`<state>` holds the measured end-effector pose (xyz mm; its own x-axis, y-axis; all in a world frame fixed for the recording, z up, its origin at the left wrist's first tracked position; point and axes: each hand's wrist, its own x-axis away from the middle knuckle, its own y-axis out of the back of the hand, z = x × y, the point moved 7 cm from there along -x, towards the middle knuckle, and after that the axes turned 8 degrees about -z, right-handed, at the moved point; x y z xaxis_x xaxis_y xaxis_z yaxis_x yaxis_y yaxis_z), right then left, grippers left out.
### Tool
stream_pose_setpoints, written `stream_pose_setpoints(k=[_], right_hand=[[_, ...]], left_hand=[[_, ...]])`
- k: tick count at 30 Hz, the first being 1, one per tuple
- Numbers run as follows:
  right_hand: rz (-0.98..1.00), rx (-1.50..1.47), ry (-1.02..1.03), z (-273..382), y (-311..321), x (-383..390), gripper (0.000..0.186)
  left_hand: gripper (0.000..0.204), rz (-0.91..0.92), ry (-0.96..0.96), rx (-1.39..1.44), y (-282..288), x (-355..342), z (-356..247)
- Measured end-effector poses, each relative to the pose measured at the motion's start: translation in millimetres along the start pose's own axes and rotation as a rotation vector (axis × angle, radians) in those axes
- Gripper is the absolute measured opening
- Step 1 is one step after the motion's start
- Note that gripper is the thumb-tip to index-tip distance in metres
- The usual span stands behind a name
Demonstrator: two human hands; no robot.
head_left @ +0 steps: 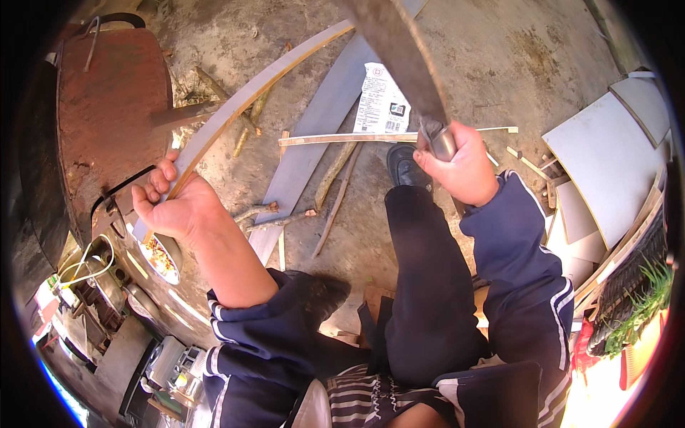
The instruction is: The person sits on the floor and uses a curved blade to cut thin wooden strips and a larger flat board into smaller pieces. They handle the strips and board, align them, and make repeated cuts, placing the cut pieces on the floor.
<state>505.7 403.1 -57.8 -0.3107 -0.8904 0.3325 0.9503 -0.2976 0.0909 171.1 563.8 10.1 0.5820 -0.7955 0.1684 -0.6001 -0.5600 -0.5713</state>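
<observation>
My left hand (171,200) grips a long, pale, slightly curved strip of wood (250,91) that slants up to the top middle. In my right hand (464,162) is the metal handle of a big, dark-bladed chopping knife (399,57), held raised with its blade reaching past the top edge. Beyond my right hand a thin light strip (328,140) lies across a long grey plank (307,167) on the ground, beside a printed white paper (378,96).
Sticks (332,175) lie on the concrete floor near my dark shoe (407,167). A rusty metal body (107,107) stands at the left, above a dish of scraps (160,264) and cluttered equipment (164,371). White panels (603,167) and green plants (642,314) line the right.
</observation>
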Motion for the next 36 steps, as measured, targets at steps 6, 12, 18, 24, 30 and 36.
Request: stream_pose_setpoints(k=[6,12,18,24,30,36], right_hand=[[-0.222,-0.178,0.524,117,-1,-37,0.007],[0.406,0.729,-0.117,-103,-88,-38,0.030],[0.549,0.748,-0.167,-129,-104,2,0.028],[0.465,0.315,-0.497,-118,-64,19,0.017],[0.282,0.067,-0.626,-125,-32,50,0.015],[0.205,-0.043,-0.599,-126,-20,45,0.015]], left_hand=[[0.032,0.020,0.018,0.045,17,-3,-5],[0.028,0.073,-0.087,-0.243,-27,26,12],[0.024,0.227,-0.153,-0.432,-17,28,10],[0.028,0.188,-0.073,-0.270,1,10,-7],[0.034,-0.232,0.228,0.026,107,-21,31],[0.031,-0.513,0.398,0.036,161,-12,79]])
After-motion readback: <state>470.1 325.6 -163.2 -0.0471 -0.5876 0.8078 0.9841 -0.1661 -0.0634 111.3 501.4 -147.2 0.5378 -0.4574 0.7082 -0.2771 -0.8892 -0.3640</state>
